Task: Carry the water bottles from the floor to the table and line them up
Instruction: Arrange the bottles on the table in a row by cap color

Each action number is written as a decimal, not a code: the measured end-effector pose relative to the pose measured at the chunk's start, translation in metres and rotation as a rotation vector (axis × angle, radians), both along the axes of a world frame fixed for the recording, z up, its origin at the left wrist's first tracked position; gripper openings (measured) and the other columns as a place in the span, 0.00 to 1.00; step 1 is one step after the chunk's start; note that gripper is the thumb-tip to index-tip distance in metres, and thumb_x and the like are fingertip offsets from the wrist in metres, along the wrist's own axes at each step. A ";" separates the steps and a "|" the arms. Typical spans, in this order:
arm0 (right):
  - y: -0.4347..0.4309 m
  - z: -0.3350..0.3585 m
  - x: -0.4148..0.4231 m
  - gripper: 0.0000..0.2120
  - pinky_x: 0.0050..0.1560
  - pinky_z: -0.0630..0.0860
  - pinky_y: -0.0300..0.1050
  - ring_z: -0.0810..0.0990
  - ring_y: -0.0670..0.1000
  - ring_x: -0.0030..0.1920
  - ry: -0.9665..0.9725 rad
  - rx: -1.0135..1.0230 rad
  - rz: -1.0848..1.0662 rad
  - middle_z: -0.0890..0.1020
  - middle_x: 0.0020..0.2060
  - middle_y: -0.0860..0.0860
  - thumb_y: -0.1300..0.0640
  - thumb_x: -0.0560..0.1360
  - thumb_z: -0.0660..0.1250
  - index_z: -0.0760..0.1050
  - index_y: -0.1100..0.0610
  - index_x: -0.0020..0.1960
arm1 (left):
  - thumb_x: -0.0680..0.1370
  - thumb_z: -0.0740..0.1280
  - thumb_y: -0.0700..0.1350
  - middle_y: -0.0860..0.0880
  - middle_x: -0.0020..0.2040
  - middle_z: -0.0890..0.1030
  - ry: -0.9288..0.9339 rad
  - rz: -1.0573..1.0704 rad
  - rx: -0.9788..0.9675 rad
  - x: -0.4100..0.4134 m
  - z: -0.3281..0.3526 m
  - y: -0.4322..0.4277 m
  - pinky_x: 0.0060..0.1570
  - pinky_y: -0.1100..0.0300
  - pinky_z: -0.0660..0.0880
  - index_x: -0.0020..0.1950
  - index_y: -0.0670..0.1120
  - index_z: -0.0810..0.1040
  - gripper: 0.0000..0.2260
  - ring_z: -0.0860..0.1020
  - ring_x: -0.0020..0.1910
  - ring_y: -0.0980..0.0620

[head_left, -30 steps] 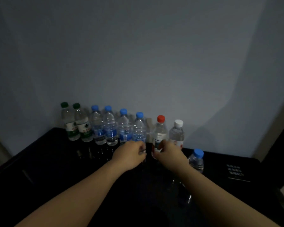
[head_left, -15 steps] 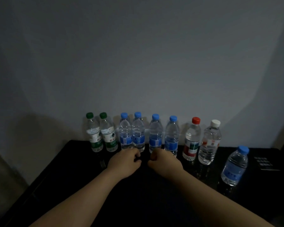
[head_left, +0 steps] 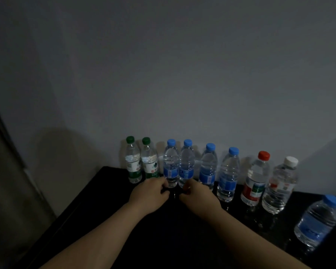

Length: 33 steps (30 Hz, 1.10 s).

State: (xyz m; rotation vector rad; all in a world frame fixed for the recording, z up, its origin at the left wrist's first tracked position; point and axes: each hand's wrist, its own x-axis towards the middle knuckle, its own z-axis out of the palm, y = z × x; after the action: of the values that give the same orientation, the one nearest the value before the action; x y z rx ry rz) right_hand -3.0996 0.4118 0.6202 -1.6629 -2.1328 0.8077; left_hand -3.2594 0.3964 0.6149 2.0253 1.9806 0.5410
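Several water bottles stand in a row along the wall on the black table (head_left: 109, 220): two green-capped (head_left: 133, 162), then blue-capped ones, a red-capped one (head_left: 255, 179) and a white-capped one (head_left: 279, 187). Another blue-capped bottle (head_left: 316, 222) stands apart at the front right. My left hand (head_left: 149, 195) has its fingers curled at the base of the first blue-capped bottle (head_left: 170, 162). My right hand (head_left: 199, 197) curls at the base of the second blue-capped bottle (head_left: 186, 162). The dim light hides the fingertips.
A plain grey wall (head_left: 182, 74) rises right behind the row. The table's left edge runs diagonally toward me, with a pale floor or panel (head_left: 12, 191) beyond it. Dark table surface lies between my forearms and the bottles.
Both hands have shifted left along the row, from the fourth blue-capped and red-capped bottles to the first two blue-capped ones. The view has swung left with them.
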 end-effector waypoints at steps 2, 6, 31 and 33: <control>0.004 0.001 -0.011 0.12 0.52 0.77 0.52 0.78 0.51 0.49 -0.010 0.002 0.010 0.77 0.49 0.50 0.50 0.73 0.64 0.70 0.52 0.55 | 0.75 0.64 0.50 0.51 0.56 0.78 -0.012 0.018 0.006 -0.013 0.001 0.003 0.51 0.58 0.75 0.57 0.51 0.76 0.11 0.77 0.52 0.53; 0.015 0.005 -0.037 0.14 0.53 0.76 0.52 0.77 0.53 0.53 0.011 0.020 0.000 0.78 0.54 0.53 0.50 0.73 0.63 0.69 0.53 0.57 | 0.75 0.64 0.49 0.51 0.52 0.80 -0.043 0.035 0.036 -0.044 0.003 0.017 0.49 0.58 0.76 0.53 0.51 0.77 0.09 0.77 0.49 0.53; 0.135 0.020 -0.172 0.24 0.61 0.71 0.51 0.69 0.57 0.64 0.026 0.319 -0.091 0.67 0.69 0.53 0.56 0.74 0.63 0.64 0.52 0.69 | 0.76 0.65 0.49 0.49 0.77 0.45 -0.087 -0.011 -0.103 -0.166 0.007 0.187 0.71 0.47 0.58 0.75 0.55 0.49 0.34 0.52 0.75 0.42; 0.146 0.016 -0.174 0.27 0.67 0.66 0.55 0.64 0.60 0.69 -0.021 0.316 -0.043 0.60 0.73 0.53 0.57 0.75 0.62 0.59 0.50 0.72 | 0.76 0.65 0.49 0.47 0.77 0.52 -0.125 0.001 -0.126 -0.165 0.001 0.194 0.69 0.47 0.63 0.75 0.54 0.51 0.32 0.59 0.73 0.42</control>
State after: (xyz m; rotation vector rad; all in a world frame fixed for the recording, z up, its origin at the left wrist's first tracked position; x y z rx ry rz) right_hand -3.2735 0.5579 0.6358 -1.5497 -2.1005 0.4152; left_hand -3.4247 0.5909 0.6162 1.8690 1.8931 0.5159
